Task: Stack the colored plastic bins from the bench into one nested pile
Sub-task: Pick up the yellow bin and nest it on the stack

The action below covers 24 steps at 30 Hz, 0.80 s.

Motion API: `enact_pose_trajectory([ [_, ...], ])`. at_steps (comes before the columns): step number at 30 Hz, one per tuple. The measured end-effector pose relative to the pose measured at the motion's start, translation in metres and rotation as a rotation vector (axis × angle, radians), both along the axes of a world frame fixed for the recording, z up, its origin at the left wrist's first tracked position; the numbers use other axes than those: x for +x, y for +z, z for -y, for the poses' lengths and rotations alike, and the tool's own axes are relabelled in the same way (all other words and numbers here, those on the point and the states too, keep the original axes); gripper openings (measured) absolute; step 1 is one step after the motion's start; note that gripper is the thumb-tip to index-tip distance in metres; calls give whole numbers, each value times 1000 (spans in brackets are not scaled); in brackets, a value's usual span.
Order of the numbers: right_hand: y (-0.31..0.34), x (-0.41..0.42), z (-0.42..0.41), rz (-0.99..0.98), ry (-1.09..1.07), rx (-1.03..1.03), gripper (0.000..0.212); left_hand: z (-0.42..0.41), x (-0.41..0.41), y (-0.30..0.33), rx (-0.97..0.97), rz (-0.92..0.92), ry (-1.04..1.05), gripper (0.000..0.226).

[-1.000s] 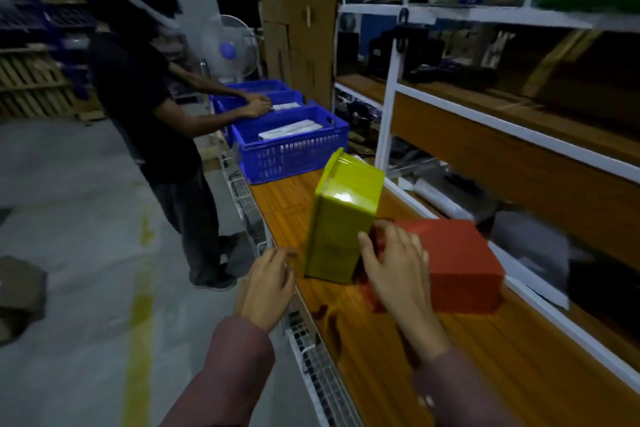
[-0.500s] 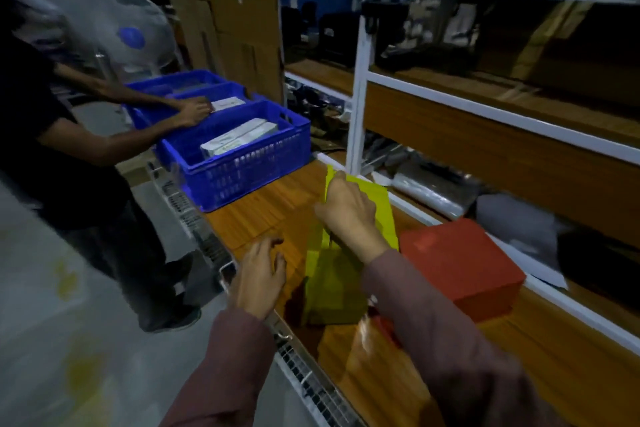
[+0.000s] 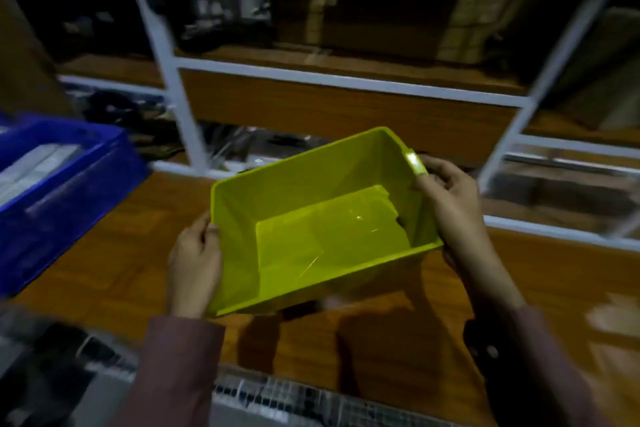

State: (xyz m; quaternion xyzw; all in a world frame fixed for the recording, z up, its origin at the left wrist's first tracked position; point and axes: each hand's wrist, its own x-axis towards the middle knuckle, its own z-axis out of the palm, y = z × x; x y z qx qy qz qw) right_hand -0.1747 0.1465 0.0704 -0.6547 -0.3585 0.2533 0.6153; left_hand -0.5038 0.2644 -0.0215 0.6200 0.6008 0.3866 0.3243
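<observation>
A yellow-green plastic bin [image 3: 311,229] is held open side up, tilted toward me, a little above the wooden bench [image 3: 114,253]. My left hand [image 3: 194,263] grips its left wall. My right hand [image 3: 453,204] grips the right wall near the far corner. The bin is empty inside. The red bin is out of view.
A blue crate [image 3: 59,191] holding white boxes stands on the bench at the left. White-framed shelving [image 3: 346,83] with cluttered dark items runs along the back. A wire mesh edge [image 3: 311,395] lines the bench front. The frame is motion-blurred.
The yellow-green bin stood on end on the bench beside the red bin; now both hands hold it open side up. The camera has swung right, and the red bin and other person left view.
</observation>
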Motion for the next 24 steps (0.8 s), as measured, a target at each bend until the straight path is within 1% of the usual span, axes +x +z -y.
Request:
enact_pose_trajectory([
  [2,-6,54,54,44,-121,36,32,23,59,14,62,87,-96,59],
  [3,-8,78,84,54,-172,48,31,37,91,20,62,136,-137,60],
  [5,-12,124,146,58,-283,83,32,68,155,27,49,216,-237,53],
  [7,-17,169,209,67,-390,114,33,108,219,28,47,237,-320,50],
  [10,-23,233,302,94,-523,148,32,175,308,21,43,280,-400,52],
  [12,-26,274,361,111,-575,123,28,222,364,20,21,316,-456,46],
  [13,-24,291,387,121,-611,109,30,243,389,20,3,333,-479,43],
  [15,-20,322,435,145,-663,95,33,286,434,23,-16,378,-521,41],
  [17,-18,352,475,143,-713,83,29,320,475,24,-21,406,-550,41],
  [24,-26,470,589,90,-890,68,34,408,630,19,-81,469,-707,40],
])
